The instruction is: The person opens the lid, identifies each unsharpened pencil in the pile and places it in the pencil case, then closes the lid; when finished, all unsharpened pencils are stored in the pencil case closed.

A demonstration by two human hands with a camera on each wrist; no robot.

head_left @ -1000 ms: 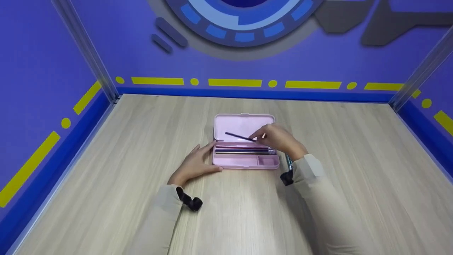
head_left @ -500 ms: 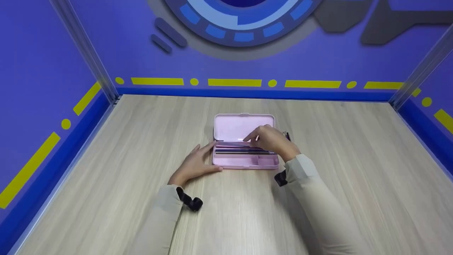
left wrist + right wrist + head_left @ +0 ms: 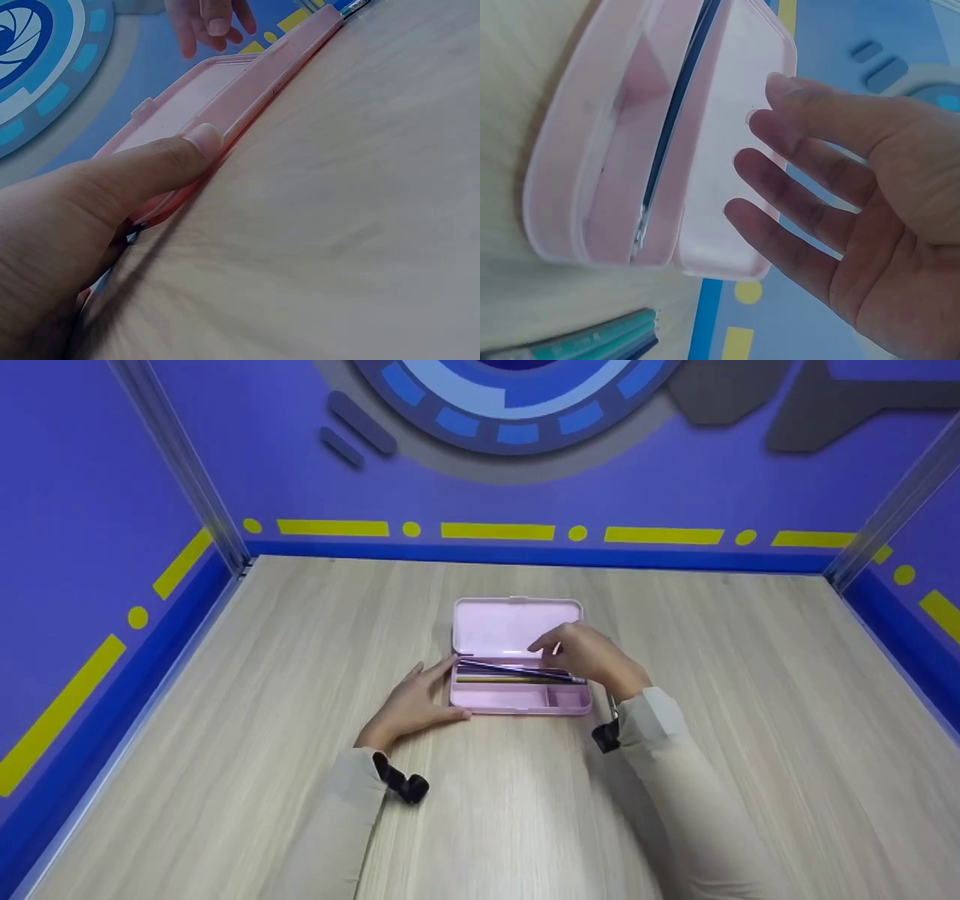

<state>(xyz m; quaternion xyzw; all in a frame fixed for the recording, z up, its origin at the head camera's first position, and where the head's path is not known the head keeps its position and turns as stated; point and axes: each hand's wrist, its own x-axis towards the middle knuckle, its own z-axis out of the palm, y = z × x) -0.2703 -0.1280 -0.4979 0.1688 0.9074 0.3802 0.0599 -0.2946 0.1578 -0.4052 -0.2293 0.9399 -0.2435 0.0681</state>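
A pink pencil case (image 3: 499,709) lies with its lid (image 3: 495,626) folded back. Several pencils lie in its rear compartment; one dark pencil (image 3: 517,669) slants across the others, above a yellow one (image 3: 491,679). My left hand (image 3: 409,709) holds the case's left end, thumb on the front wall and fingertips near the back corner. In the left wrist view the thumb (image 3: 172,161) presses that wall. Over the right part of the case hovers my right hand (image 3: 592,656), its fingers loosely bent and holding nothing, as the right wrist view shows.
Several teal and dark pens (image 3: 592,341) lie on the table just right of the case, mostly hidden by my right wrist in the head view. The small front-right compartment (image 3: 568,699) has a divider. Blue panels (image 3: 675,495) wall the wooden table (image 3: 300,622).
The dark pencil that my right hand held above the case was lowered in and let go, and now lies on the others. The right hand has drawn back slightly right. My left hand stays put.
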